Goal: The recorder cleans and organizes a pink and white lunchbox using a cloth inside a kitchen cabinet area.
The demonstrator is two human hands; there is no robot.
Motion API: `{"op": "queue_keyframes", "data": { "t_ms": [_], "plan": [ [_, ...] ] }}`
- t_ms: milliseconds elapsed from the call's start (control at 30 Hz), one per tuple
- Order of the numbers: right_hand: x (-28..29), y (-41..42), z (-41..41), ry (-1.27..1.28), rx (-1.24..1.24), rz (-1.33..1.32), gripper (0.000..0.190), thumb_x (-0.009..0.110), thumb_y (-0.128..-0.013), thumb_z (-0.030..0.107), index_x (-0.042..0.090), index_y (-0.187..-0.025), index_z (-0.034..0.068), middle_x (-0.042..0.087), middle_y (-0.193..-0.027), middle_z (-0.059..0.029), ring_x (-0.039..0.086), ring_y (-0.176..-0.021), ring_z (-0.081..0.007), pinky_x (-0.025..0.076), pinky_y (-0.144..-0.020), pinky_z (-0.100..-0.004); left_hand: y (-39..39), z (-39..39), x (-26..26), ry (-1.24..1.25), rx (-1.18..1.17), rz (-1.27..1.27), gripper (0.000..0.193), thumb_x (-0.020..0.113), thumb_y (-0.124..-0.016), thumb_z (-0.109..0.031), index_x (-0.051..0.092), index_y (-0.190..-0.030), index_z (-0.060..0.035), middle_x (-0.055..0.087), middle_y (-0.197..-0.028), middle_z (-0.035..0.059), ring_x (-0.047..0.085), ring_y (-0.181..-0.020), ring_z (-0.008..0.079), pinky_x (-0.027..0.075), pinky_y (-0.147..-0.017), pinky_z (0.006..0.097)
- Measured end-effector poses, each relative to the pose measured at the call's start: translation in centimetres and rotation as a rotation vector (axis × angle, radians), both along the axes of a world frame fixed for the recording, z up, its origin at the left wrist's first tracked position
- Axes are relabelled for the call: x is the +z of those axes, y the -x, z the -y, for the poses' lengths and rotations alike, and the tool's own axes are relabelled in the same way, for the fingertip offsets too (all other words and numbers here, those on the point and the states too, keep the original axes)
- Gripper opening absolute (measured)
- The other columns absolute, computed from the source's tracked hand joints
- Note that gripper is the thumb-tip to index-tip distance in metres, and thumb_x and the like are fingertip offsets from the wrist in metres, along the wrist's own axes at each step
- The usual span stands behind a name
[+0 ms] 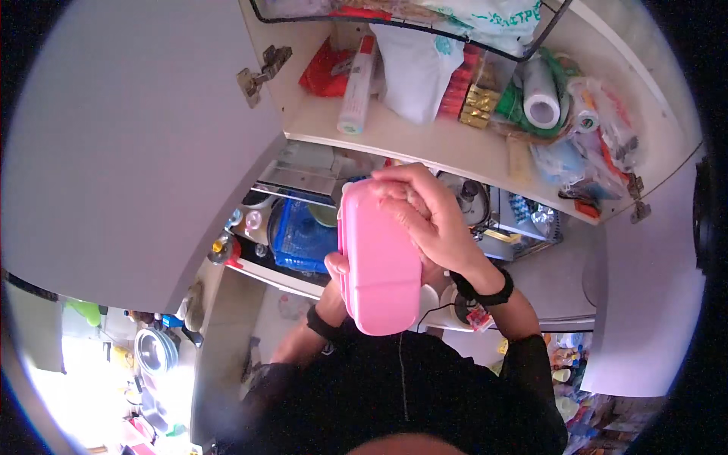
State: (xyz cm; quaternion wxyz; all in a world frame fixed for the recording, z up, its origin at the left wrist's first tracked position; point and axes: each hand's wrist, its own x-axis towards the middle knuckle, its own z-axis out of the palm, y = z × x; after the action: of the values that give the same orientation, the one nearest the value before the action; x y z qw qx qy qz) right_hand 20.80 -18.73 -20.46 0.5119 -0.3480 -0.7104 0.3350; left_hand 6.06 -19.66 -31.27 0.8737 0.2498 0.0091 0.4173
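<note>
A pink plastic lidded box [382,267], longer than wide, is held tilted up before my chest. My left hand [338,267] grips its left side, the thumb on the edge and the other fingers hidden behind the box. Over the box's upper right part lies my right hand [424,213], fingers bent against its surface. A dark wristband sits on each wrist. Small tabs show along the box's left edge.
An open wall cabinet shelf [398,136] holds a white tube [357,85], a white bag [418,74] and a plastic roll [540,96]. Its large door [136,142] stands open at left. Below are a blue basket [301,236] and a pot with a glass lid [463,193].
</note>
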Motion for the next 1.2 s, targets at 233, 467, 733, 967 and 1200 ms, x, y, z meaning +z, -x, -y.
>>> {"op": "queue_keyframes", "data": {
  "t_ms": [233,467,733,967,1200],
  "plan": [
    [0.0,-0.4,0.1,0.030,-0.166,0.075,0.017,0.054,-0.090,0.013,0.056,-0.102,0.001,0.064,-0.098,-0.0118,0.063,-0.093,-0.0245,0.048,-0.081,-0.0310,1.0,-0.3,-2.0,0.011,-0.077,-0.035,0.074,0.058,-0.056,-0.018,0.044,-0.126,0.0014,0.059,-0.109,0.0135,0.058,-0.099,0.0277,0.048,-0.088,0.0407],
    [0.3,0.1,0.8,-0.562,-0.106,0.779,0.019,0.049,-0.094,0.017,0.060,-0.096,0.002,0.061,-0.107,-0.0134,0.060,-0.100,-0.0180,0.047,-0.089,-0.0322,1.1,-1.5,-4.3,0.058,-0.147,-0.011,0.074,0.057,-0.052,-0.013,0.046,-0.124,0.0030,0.059,-0.112,0.0160,0.058,-0.103,0.0285,0.045,-0.093,0.0384],
    [-4.3,-4.4,-2.6,0.176,-0.135,0.089,0.027,0.042,-0.097,0.021,0.058,-0.099,-0.001,0.062,-0.093,-0.0085,0.057,-0.086,-0.0126,0.045,-0.079,-0.0259,1.2,-1.4,-4.5,0.061,-0.136,-0.023,0.073,0.056,-0.056,-0.016,0.044,-0.125,0.0027,0.057,-0.113,0.0181,0.058,-0.102,0.0302,0.046,-0.093,0.0399],
    [0.0,-1.9,0.1,0.076,-0.239,-0.054,0.026,0.040,-0.098,0.018,0.054,-0.108,-0.001,0.062,-0.095,-0.0099,0.060,-0.087,-0.0211,0.045,-0.082,-0.0317,0.2,-1.5,-3.5,0.108,-0.103,0.024,0.073,0.056,-0.057,-0.017,0.044,-0.126,0.0030,0.057,-0.113,0.0186,0.058,-0.102,0.0307,0.046,-0.092,0.0404],
    [-3.5,-0.7,0.6,-0.138,-0.289,0.170,0.034,0.042,-0.095,0.008,0.044,-0.127,-0.002,0.058,-0.117,-0.0178,0.054,-0.113,-0.0287,0.039,-0.096,-0.0356,-0.8,-2.1,-2.5,0.144,-0.080,0.072,0.073,0.056,-0.057,-0.017,0.043,-0.126,0.0034,0.057,-0.114,0.0190,0.058,-0.102,0.0311,0.046,-0.092,0.0408]
  ]
}}
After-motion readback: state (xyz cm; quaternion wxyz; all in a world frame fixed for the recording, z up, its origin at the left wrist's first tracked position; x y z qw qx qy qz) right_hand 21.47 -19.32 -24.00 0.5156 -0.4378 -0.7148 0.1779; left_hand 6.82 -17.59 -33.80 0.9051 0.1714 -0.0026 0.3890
